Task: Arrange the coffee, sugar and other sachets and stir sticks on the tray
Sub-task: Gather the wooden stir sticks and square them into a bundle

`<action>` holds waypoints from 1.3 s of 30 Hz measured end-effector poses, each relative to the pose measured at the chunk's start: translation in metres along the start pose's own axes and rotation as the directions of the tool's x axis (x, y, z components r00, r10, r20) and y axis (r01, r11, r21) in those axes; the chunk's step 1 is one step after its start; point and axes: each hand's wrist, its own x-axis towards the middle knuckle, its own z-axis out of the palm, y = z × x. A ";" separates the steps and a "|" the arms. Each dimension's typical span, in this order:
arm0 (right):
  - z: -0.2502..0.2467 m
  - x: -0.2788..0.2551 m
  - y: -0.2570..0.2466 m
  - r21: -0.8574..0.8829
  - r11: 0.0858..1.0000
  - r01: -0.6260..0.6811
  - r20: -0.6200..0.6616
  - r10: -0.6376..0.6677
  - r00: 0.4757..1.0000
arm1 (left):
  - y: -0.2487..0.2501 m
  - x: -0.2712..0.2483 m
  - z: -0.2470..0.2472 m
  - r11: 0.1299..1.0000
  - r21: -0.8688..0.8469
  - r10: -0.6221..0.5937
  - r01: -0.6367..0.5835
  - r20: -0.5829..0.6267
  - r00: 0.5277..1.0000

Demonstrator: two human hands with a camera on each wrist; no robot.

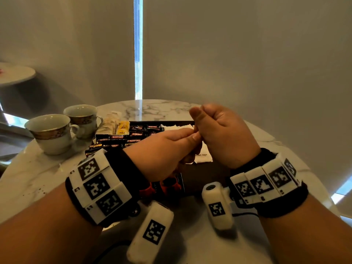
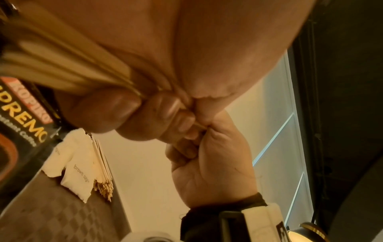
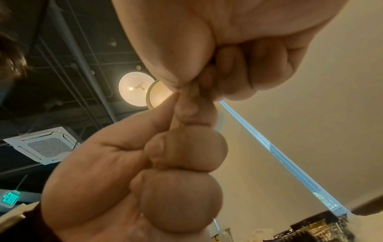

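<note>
1. Sticks [image 2: 51, 54], a bundle of wooden stirrers, sit clamped in the curled fingers of the left hand [image 1: 162, 149]; the right hand [image 1: 222, 134], at 1 o'clock from it and touching it, pinches one stick end between thumb and fingers.
2. Both hands hover above the dark tray [image 1: 205, 174].
3. On the tray, white sugar sachets [image 1: 203, 156] lie under the hands, with more sticks [image 2: 103, 176] just beside them; black coffee sachets [image 1: 122, 139] lie at 10 o'clock.
4. Two cups [image 1: 51, 134] stand on the marble table [image 1: 38, 174] at 9 o'clock, off the tray.
</note>
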 end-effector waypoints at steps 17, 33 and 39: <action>0.002 0.004 0.011 0.574 0.774 -0.268 0.107 0.253 0.961 | -0.001 0.009 -0.013 0.926 -0.277 0.190 -0.255 -0.240 0.952; 0.028 -0.012 -0.008 0.124 0.953 -0.277 0.364 0.217 0.906 | -0.002 0.020 -0.017 0.736 -0.500 0.193 -0.457 -0.492 0.849; 0.026 -0.013 -0.006 0.372 0.751 -0.546 0.567 0.283 0.774 | 0.006 0.015 -0.033 0.668 -0.557 0.121 -0.493 -0.573 0.811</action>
